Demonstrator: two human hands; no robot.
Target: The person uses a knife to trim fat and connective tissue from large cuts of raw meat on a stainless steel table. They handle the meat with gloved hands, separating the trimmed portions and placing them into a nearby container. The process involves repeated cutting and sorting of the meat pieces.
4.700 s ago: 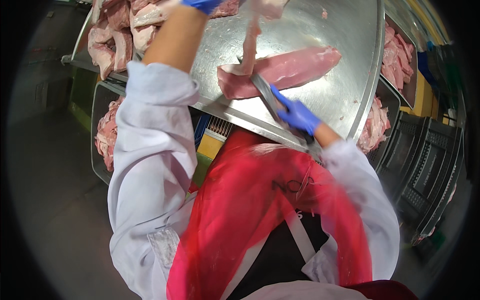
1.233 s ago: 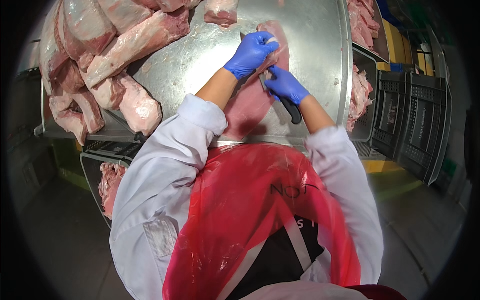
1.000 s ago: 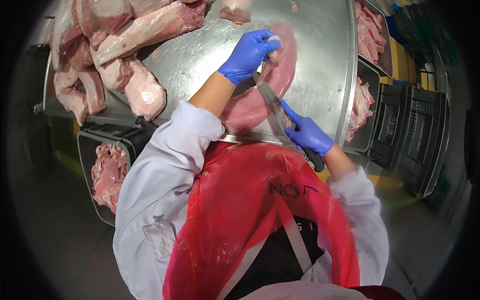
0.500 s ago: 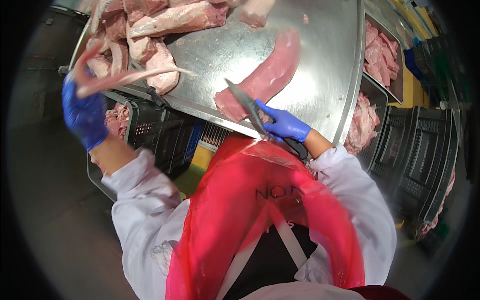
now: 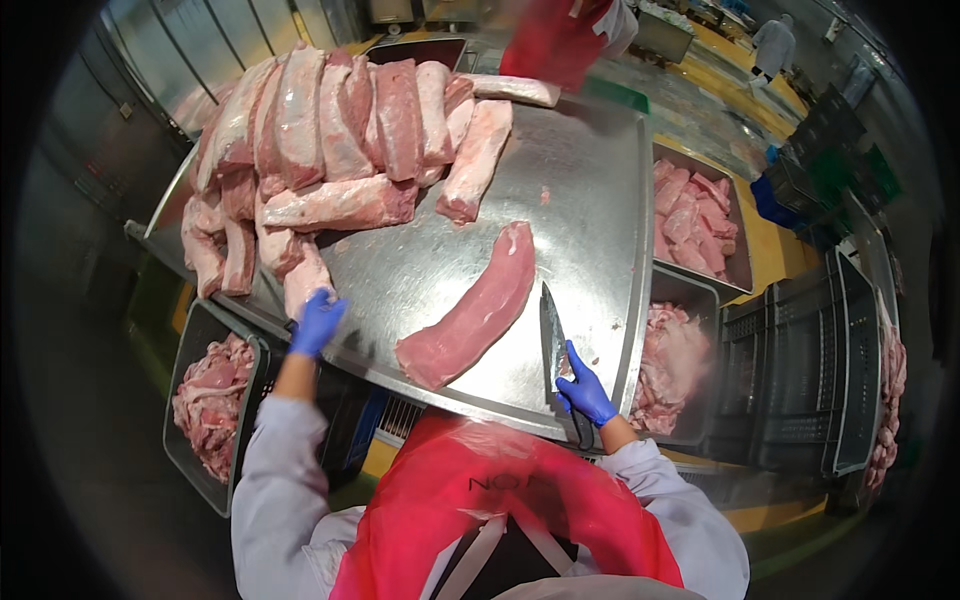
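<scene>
My right hand, in a blue glove, grips the black handle of a knife. Its blade points away from me over the right front of the metal table. To the left of the blade lies a long trimmed piece of pink meat, apart from the knife. My left hand, also gloved in blue, is at the table's front left edge with fingers apart. It is beside the near end of a fatty meat piece. A black handle beside this hand is mostly hidden.
Several long fatty meat pieces are heaped at the table's far left. A bin of trimmings stands below left. On the right are a bin of pale scraps and a container of pink cuts. A person in a red apron stands beyond.
The strip of meat has left my left hand, which moved from over the left bin to the table's edge. My right hand carried the knife rightward off the trimmed piece. The view shifted farther forward.
</scene>
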